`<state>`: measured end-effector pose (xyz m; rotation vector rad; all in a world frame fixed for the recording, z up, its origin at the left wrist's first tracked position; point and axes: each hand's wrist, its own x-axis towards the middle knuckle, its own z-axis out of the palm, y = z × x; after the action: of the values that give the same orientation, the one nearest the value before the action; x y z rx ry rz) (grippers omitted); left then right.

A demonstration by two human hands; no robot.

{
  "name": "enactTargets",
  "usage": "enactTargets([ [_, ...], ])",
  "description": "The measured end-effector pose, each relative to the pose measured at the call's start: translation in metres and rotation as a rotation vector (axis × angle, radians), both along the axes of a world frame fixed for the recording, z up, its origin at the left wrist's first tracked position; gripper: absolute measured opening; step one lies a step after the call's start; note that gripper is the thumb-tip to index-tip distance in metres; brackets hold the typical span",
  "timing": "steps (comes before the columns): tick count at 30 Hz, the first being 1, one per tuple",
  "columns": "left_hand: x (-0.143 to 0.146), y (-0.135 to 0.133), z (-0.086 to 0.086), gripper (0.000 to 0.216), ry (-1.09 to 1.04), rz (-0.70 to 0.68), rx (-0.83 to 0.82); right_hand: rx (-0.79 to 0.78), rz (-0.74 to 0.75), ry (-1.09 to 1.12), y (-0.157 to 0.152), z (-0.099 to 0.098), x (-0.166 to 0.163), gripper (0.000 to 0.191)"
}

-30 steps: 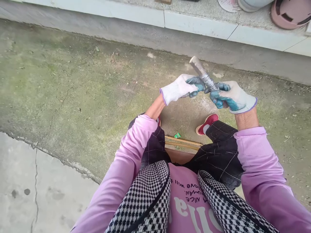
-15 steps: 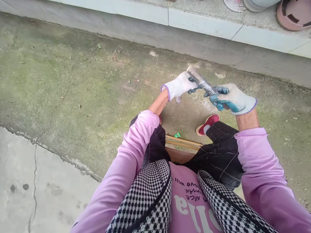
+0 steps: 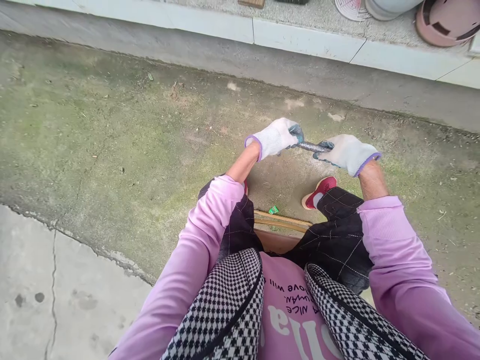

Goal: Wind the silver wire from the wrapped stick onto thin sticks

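Observation:
Between my two gloved hands is a slim dark rod, silvery and ridged as if wound with wire [image 3: 312, 147]. My left hand [image 3: 279, 137], in a white glove with a blue-green coated palm, is closed around its left end. The other end sits in my right hand [image 3: 347, 152], gloved the same way and pinching it between thumb and fingers. Both ends are hidden by the gloves. The rod lies almost level, tipped slightly down to the right, above the mossy ground [image 3: 168, 130].
A raised step with white tile edging [image 3: 307, 40] runs along the top, bearing a pinkish pot [image 3: 437, 22] and a pale container [image 3: 390, 7]. Between my legs is a wooden seat edge [image 3: 283, 220], with a green scrap [image 3: 273, 210] beyond it. A red shoe [image 3: 320, 192] stands on the right.
The rod has swung from a steep slant with its pale left end raised to nearly level. My left hand now covers that end, and my right hand has turned knuckles up.

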<state>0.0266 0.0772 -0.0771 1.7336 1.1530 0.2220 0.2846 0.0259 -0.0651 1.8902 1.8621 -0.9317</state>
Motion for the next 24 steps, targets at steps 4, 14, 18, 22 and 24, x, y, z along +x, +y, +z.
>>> enactTargets([
  [4,-0.002,0.002,0.003,0.019,0.077,-0.086,0.071,0.007,0.012,-0.017,0.001,-0.002,0.004,0.015],
  [14,0.024,-0.02,0.0,0.021,-0.198,0.018,-0.102,0.145,-0.262,0.129,0.001,-0.002,-0.01,0.023],
  [18,0.024,-0.018,0.014,0.016,-0.173,0.107,-0.132,0.157,-0.317,0.165,0.001,-0.002,-0.013,0.024],
  [22,0.026,-0.017,0.017,0.016,-0.199,0.151,-0.196,0.18,-0.578,0.514,-0.003,0.002,-0.007,0.036],
  [24,0.025,-0.016,0.014,0.015,-0.217,0.146,-0.202,0.148,-0.668,0.77,-0.008,0.007,-0.005,0.048],
])
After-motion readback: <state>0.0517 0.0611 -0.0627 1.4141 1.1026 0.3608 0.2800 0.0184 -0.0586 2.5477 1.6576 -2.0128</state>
